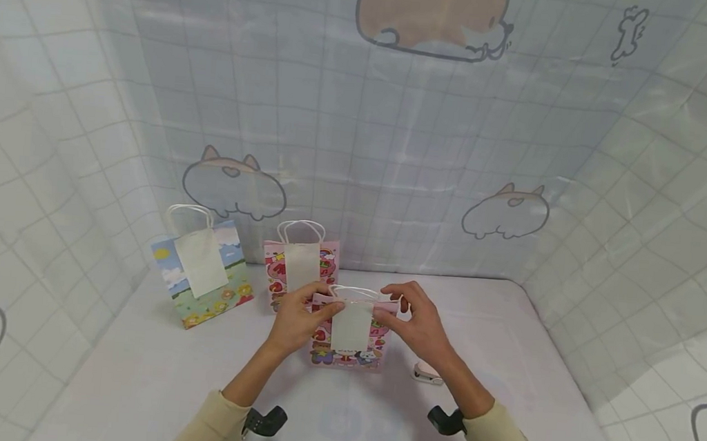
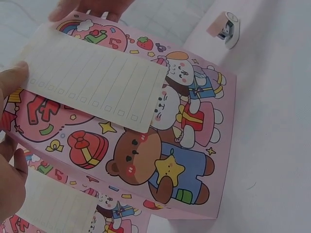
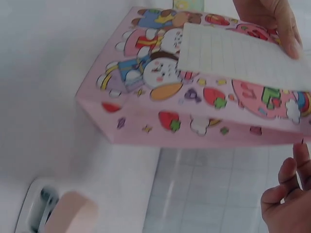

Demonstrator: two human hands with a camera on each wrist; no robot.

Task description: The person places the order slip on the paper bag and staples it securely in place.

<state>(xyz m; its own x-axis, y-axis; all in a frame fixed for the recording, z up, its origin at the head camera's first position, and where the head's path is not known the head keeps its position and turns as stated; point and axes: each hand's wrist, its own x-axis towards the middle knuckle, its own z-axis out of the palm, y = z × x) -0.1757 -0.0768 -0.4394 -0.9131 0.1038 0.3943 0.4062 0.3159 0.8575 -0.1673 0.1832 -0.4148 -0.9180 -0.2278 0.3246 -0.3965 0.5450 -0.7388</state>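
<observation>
A pink cartoon paper gift bag (image 1: 322, 336) stands upright on the table, with white handles above its rim. A lined white checklist sheet (image 2: 92, 73) lies flat against its front. My left hand (image 1: 297, 320) grips the bag's top left, thumb on the front and fingers behind the rim. At the top right my right hand (image 1: 423, 326) pinches the bag's rim, thumb in front and other fingers bent. In the right wrist view, part of the right hand (image 3: 291, 191) shows beside the bag's side fold; its thumb is out of that view.
Behind stands a second pink gift bag (image 1: 274, 263) with a white sheet on its front. A blue-and-green landscape gift bag (image 1: 236, 287), also bearing a sheet, leans at the left. A small pink-and-white object resembling a mini stapler (image 1: 427, 374) lies near the right forearm.
</observation>
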